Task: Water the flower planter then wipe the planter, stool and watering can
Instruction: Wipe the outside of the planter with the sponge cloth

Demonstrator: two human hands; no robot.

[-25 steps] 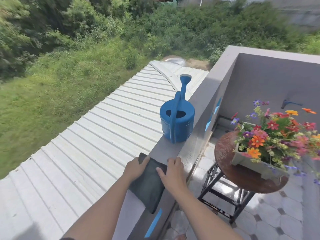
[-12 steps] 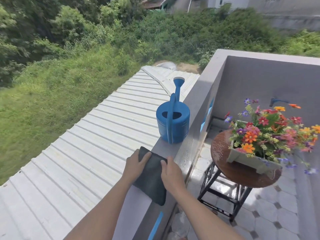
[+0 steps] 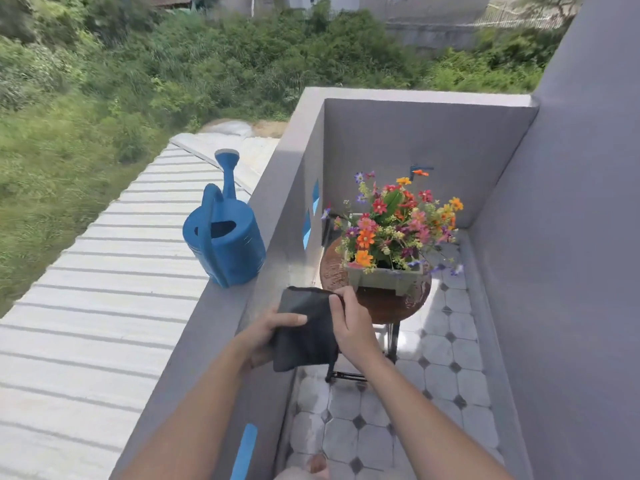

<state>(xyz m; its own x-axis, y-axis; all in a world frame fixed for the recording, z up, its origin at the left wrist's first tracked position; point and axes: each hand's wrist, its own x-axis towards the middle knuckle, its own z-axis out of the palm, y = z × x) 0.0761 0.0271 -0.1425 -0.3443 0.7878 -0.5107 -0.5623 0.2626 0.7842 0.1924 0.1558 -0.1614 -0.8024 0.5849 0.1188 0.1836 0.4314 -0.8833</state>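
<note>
Both hands on dark cloth (image 3: 304,327), held up over inner edge of ledge (image 3: 214,327). Left hand (image 3: 266,336) grips cloth's near-left side, thumb on top, fingers underneath. Right hand (image 3: 349,323) pinches far-right edge, fingers curled over it. Blue watering can (image 3: 228,244) upright on ledge top beyond cloth, spout pointing away. Round brown stool (image 3: 329,268) stands inside ledge (top glistens) — planter (image 3: 384,280) sits on it, full of mixed blooms.

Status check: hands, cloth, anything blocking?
Left hand and right hand both grip the dark cloth, held near the stool. Watering can upright on ledge, planter on stool, both untouched. Nothing seen between cloth and planter.
</note>
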